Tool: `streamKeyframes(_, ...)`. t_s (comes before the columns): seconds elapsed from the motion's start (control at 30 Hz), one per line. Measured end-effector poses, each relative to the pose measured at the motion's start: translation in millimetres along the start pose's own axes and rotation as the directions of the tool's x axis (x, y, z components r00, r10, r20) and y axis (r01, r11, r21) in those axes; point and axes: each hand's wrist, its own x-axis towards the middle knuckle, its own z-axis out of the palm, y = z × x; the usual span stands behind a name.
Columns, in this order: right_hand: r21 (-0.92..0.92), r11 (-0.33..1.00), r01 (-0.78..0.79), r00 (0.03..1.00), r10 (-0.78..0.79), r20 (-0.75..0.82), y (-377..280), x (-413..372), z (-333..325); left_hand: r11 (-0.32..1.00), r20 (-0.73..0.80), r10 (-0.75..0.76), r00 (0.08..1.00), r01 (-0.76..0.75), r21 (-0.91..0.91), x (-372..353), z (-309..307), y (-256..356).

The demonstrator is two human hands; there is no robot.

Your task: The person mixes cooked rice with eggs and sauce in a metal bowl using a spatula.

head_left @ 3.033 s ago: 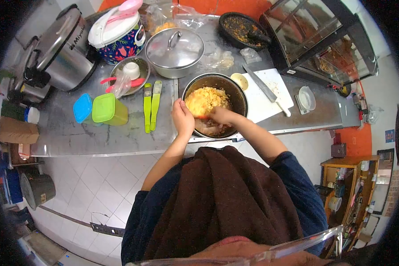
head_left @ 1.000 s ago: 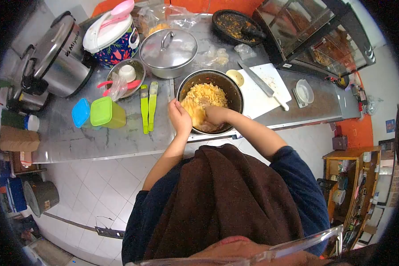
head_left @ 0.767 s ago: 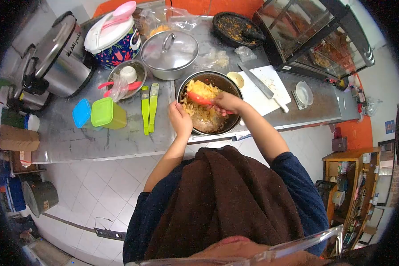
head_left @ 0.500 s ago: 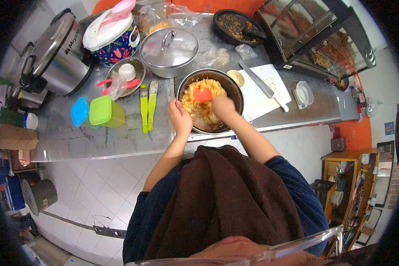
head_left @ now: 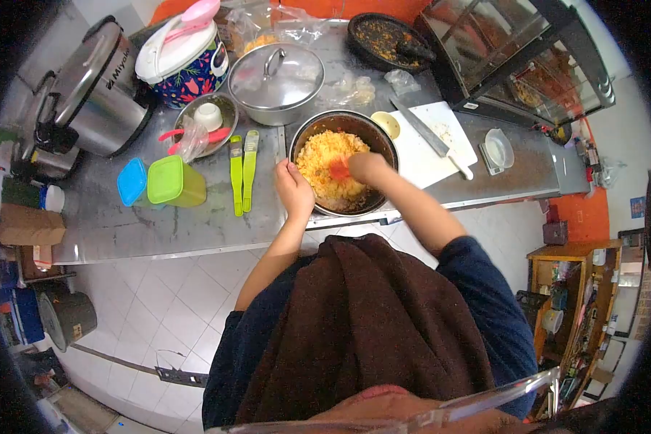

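A dark-rimmed metal pot [head_left: 391, 137] stands near the counter's front edge, with yellow-orange food [head_left: 325, 155] inside. My left hand [head_left: 295, 189] grips the pot's left rim, thumb up. Over the right part of the pot, my right hand [head_left: 369, 168] is closed round a red-orange spatula [head_left: 339, 169], whose blade touches the food; its handle is hidden by the hand. Right of the pot lies a white cutting board [head_left: 412, 163] with a large knife [head_left: 430, 137], and a small yellowish bowl [head_left: 385, 125] sits at the board's left edge.
A lidded pot [head_left: 276, 79] stands behind. Two green utensils [head_left: 243, 173], a green container [head_left: 175, 181] and a metal bowl [head_left: 228, 116] are on the left. A stone mortar [head_left: 383, 43], a glass cabinet [head_left: 513, 58] and a small scale [head_left: 496, 150] are further right.
My right hand has moved slightly right with the spatula, whose blade now sits lower and partly in the food. The food is spread more evenly over the pot. My left hand stays at the rim.
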Motion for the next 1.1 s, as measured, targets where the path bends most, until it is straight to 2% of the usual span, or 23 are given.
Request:
streamKeyframes(0.03, -0.093, 0.994, 0.058, 0.991, -0.046, 0.123, 5.3, -5.5, -14.3, 1.000, 0.015, -0.024, 1.000, 0.024, -0.009, -0.4, -0.4, -0.7)
streamKeyframes(0.07, -0.193, 0.980, 0.035, 0.990, -0.007, 0.143, 7.4, -22.0, -42.7, 0.999, 0.029, -0.042, 0.999, 0.043, -0.020, 1.5, 0.1, -0.9)
streamKeyframes(0.17, -0.399, 0.915, -0.062, 0.997, 0.041, -0.060, 6.2, -34.2, -60.0, 1.000, 0.014, -0.019, 1.000, 0.019, -0.021, 1.4, 0.9, -4.4)
streamKeyframes(0.2, -0.396, 0.916, -0.060, 0.998, 0.040, -0.058, 5.5, -29.4, -52.1, 1.000, 0.016, -0.019, 1.000, 0.019, -0.017, 0.4, -0.5, -4.3)
streamKeyframes(0.27, -0.213, 0.976, 0.045, 0.936, -0.116, -0.332, 3.9, -10.6, -31.5, 1.000, 0.050, -0.004, 0.999, 0.004, 0.016, 3.0, -1.8, -1.8)
streamKeyframes(0.3, -0.178, 0.975, 0.135, 0.913, -0.192, -0.360, 2.3, -1.9, -20.5, 1.000, 0.048, -0.001, 0.999, 0.001, 0.017, 2.5, -2.2, -1.9)
streamKeyframes(0.4, -0.175, 0.957, 0.232, 0.913, -0.277, -0.301, -18.3, -23.9, -19.4, 0.999, 0.042, -0.003, 0.999, 0.002, 0.032, 2.1, -2.1, -0.2)
streamKeyframes(0.47, -0.236, 0.870, 0.433, 0.887, -0.458, -0.063, -25.8, -56.9, -35.0, 1.000, 0.006, -0.014, 1.000, 0.014, -0.007, -1.2, -3.0, 3.5)
streamKeyframes(0.5, -0.233, 0.871, 0.432, 0.888, -0.456, -0.062, -22.2, -64.2, -35.2, 1.000, 0.009, -0.015, 1.000, 0.015, -0.006, -2.1, -3.4, 2.8)
streamKeyframes(0.57, -0.163, 0.872, 0.461, 0.887, -0.457, 0.067, -7.7, -75.5, -37.3, 0.998, 0.014, -0.028, 1.000, 0.029, -0.058, -2.4, -2.9, 1.4)
streamKeyframes(0.6, -0.182, 0.889, 0.421, 0.903, -0.389, 0.184, -4.1, -76.1, -44.2, 0.998, 0.014, -0.028, 1.000, 0.029, -0.055, -2.3, -3.1, 1.2)
streamKeyframes(0.63, -0.298, 0.873, 0.387, 0.921, -0.352, 0.165, 4.1, -61.6, -37.8, 0.999, 0.025, -0.021, 0.999, 0.022, -0.039, -2.2, -3.4, 0.8)
streamKeyframes(0.7, -0.389, 0.871, 0.300, 0.946, -0.325, 0.001, 21.7, -28.5, -38.4, 1.000, 0.040, -0.003, 0.999, 0.004, -0.026, 0.6, -1.9, -1.5)
streamKeyframes(0.73, -0.390, 0.872, 0.296, 0.947, -0.322, -0.001, 28.1, -12.7, -41.4, 0.999, 0.036, 0.010, 0.999, -0.008, -0.033, 0.9, -0.4, -6.1)
streamKeyframes(0.77, -0.434, 0.873, 0.224, 0.910, -0.346, -0.227, 32.4, 0.9, -42.4, 0.999, 0.033, 0.015, 0.999, -0.014, -0.038, -1.5, 0.2, -9.1)
streamKeyframes(0.8, -0.457, 0.877, 0.146, 0.822, -0.365, -0.438, 31.5, 2.7, -43.6, 0.999, 0.036, 0.008, 0.999, -0.007, -0.035, -4.2, -0.3, -10.0)
streamKeyframes(0.83, -0.456, 0.878, 0.149, 0.823, -0.365, -0.435, 30.1, -0.2, -39.9, 0.999, 0.038, -0.004, 0.999, 0.006, -0.043, -4.1, -0.5, -11.0)
streamKeyframes(0.9, -0.477, 0.870, 0.128, 0.894, -0.310, -0.325, 23.2, -16.3, -25.7, 0.999, 0.043, -0.019, 0.999, 0.021, -0.049, -3.3, -0.2, -11.6)
streamKeyframes(0.93, -0.435, 0.896, 0.086, 0.963, -0.187, -0.196, 17.8, -25.5, -13.4, 0.999, 0.019, -0.029, 0.999, 0.030, -0.044, -4.0, 1.0, -8.9)
streamKeyframes(0.97, -0.459, 0.887, 0.051, 0.990, -0.105, -0.091, 12.9, -36.6, -0.9, 0.998, -0.006, -0.038, 0.999, 0.038, -0.040, -4.2, 1.9, -6.2)
streamKeyframes(1.03, -0.426, 0.901, 0.077, 0.984, -0.136, -0.111, 8.2, -53.9, 0.6, 0.997, -0.015, -0.062, 0.998, 0.061, -0.047, -3.5, 2.6, -1.1)
streamKeyframes(1.07, -0.349, 0.895, 0.277, 0.959, -0.279, 0.044, 9.6, -58.5, -4.3, 0.996, -0.014, -0.077, 0.997, 0.076, -0.050, -4.6, 1.4, 0.7)
streamKeyframes(1.1, -0.241, 0.858, 0.454, 0.889, -0.421, 0.179, 8.6, -63.1, -10.6, 0.996, -0.011, -0.078, 0.997, 0.077, -0.050, -4.8, 1.1, 1.4)
